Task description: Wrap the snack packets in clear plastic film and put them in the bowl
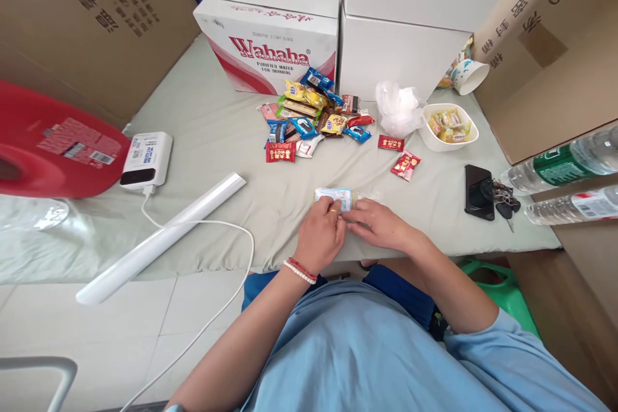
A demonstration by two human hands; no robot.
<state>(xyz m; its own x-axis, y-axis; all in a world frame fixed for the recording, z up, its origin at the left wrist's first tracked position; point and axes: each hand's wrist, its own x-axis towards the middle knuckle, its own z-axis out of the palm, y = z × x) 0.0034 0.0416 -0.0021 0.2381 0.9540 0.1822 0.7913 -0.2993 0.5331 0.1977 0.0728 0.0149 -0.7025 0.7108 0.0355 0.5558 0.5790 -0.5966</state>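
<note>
A small light blue and white packet (334, 194) lies near the front edge of the cloth-covered table. Curled fingers of my left hand (320, 235), which wears a ring, press on its near side. My right hand (379, 224) is bent in from the other side, its fingers closed at the packet's right end and meeting my left fingertips. Clear plastic film (369, 196) shows just beyond the right knuckles. The fingers hide the packet's near part.
Behind lies a pile of wrapped snacks (304, 119). Two red packets (405, 165), a white plastic bag (396, 106) and a white bowl (447, 145) are to the right, then a phone (477, 192), keys and bottles. A white lamp bar (164, 238) and cable lie left.
</note>
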